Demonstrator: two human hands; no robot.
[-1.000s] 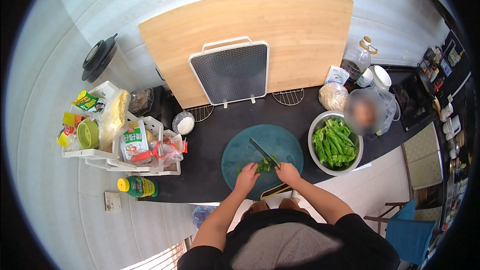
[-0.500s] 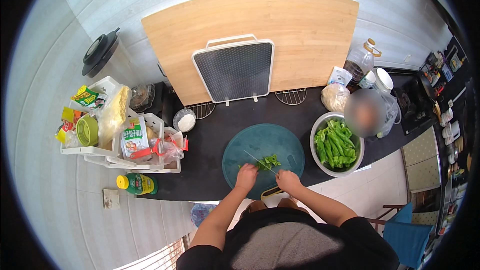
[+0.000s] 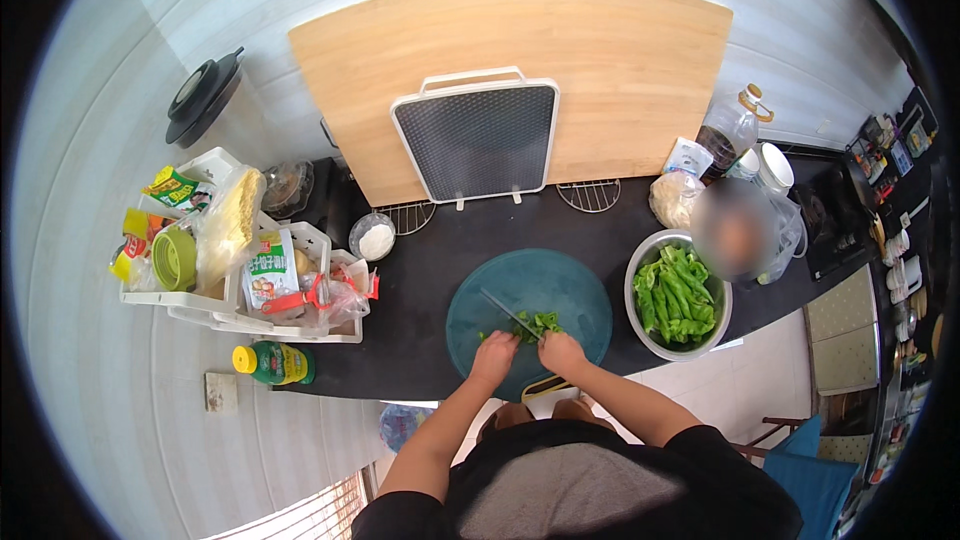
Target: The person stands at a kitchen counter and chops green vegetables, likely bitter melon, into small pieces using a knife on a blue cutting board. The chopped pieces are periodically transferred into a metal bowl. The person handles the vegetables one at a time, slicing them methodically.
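A round dark-green cutting board [image 3: 475,285] lies on the counter in front of me. My right hand [image 3: 563,353] is closed round the handle of a kitchen knife [image 3: 507,310], whose narrow blade slants up and left over the board. At the board's lower left, my left hand [image 3: 494,357] is closed with its fingertips down on green pepper, most of it hidden under the fingers. Cut green pepper pieces [image 3: 546,322] are heaped beside the blade, between and just beyond my hands. To the right, a metal bowl [image 3: 632,307] holds several long green peppers [image 3: 677,298].
White baskets [image 3: 225,318] of packets stand at the left, near a yellow-capped green bottle [image 3: 280,364]. A small bowl of white powder [image 3: 374,238] sits behind them. A large wooden board [image 3: 620,80] and a dark framed board [image 3: 478,140] lean on the back wall.
My right hand and the knife have shifted slightly left, toward my left hand, and the blade's angle has changed a little. My left hand stays on the pepper.
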